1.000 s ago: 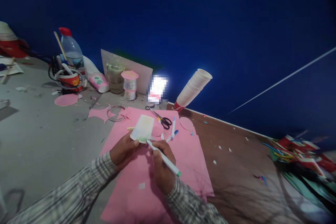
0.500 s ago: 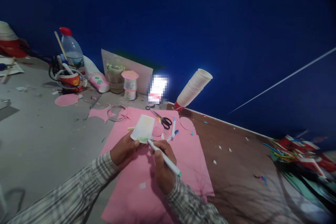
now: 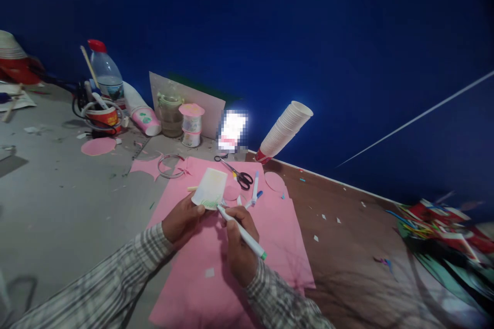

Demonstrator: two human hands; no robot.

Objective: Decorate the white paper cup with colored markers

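Note:
My left hand [image 3: 182,220] grips a white paper cup [image 3: 210,186] by its rim side, over the pink paper [image 3: 193,277]. Green strokes run along the cup near its rim. In my right hand [image 3: 242,241] is a white marker [image 3: 247,237] with a green end, its tip touching or very close to the cup's lower right edge. Beyond the cup, black-handled scissors [image 3: 244,180] lie on the pink paper, beside a marker with a pale barrel [image 3: 255,186] and a pink paper disc [image 3: 232,193].
A tall stack of paper cups [image 3: 286,129] leans at the back. A decorated cup piece [image 3: 191,126], a glass jar [image 3: 170,115], a bottle [image 3: 106,74] and a red cup with tools [image 3: 102,118] stand back left. Craft supplies [image 3: 443,231] lie at right.
The cup has tilted very slightly in my left hand, and more green strokes show near its rim. Both hands are otherwise nearly where they were.

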